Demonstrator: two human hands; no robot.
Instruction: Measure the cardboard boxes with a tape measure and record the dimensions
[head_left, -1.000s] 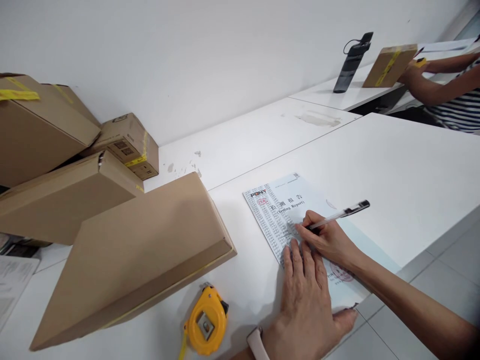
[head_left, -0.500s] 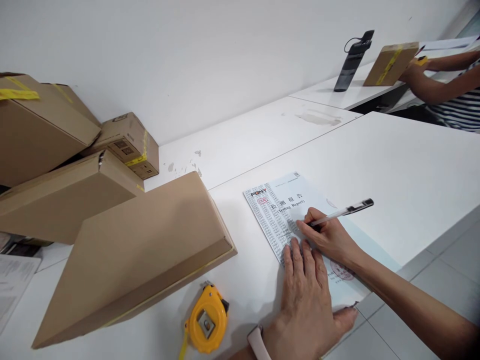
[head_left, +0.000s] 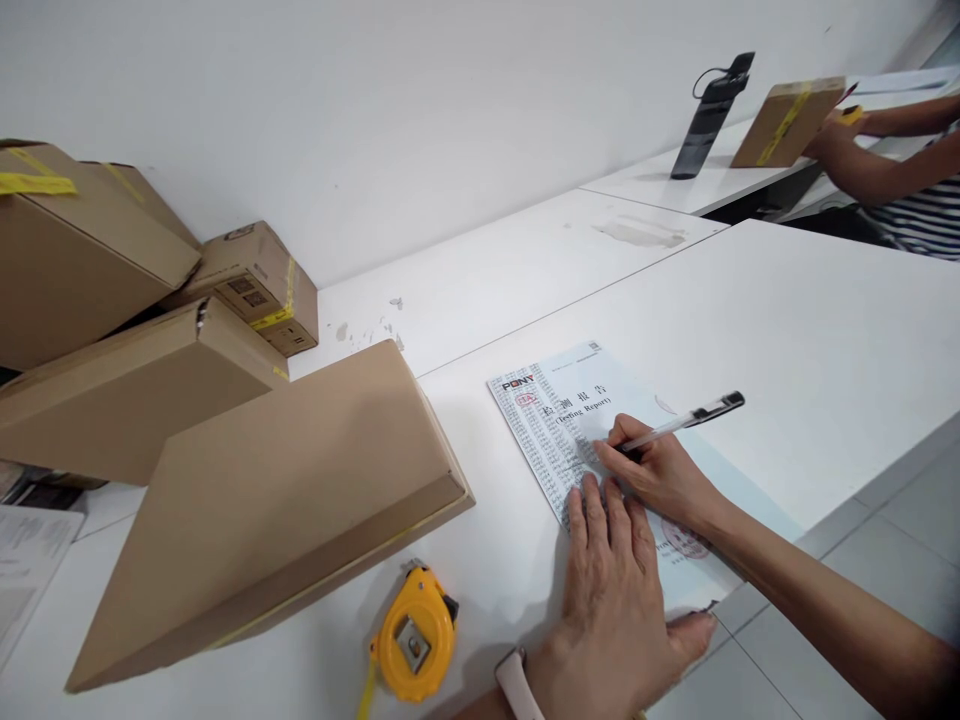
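A pale blue printed report (head_left: 574,375), headed "Testing Report", lies on the white table. My right hand (head_left: 667,475) grips a clear pen with a black cap end (head_left: 686,418), its tip down at the dense handwriting on the sheet. Flat across the lower left part of the report rests my left hand (head_left: 611,600), fingers stretched out and thumb apart, with a pale band at the wrist. A yellow tape measure (head_left: 415,640) lies on the table to the left of that hand. The pen's tip is hidden behind my right fingers.
A closed flat cardboard box (head_left: 292,480) lies left of the report. Further left are several stacked cardboard boxes (head_left: 82,250) against the wall. At the back right stand a dark water bottle (head_left: 709,125) and a taped box (head_left: 784,125), beside another person's arms (head_left: 862,170).
The view has shifted very slightly. The pen's upper end has tipped a little to the left and down, while my left hand stays in place on the report.
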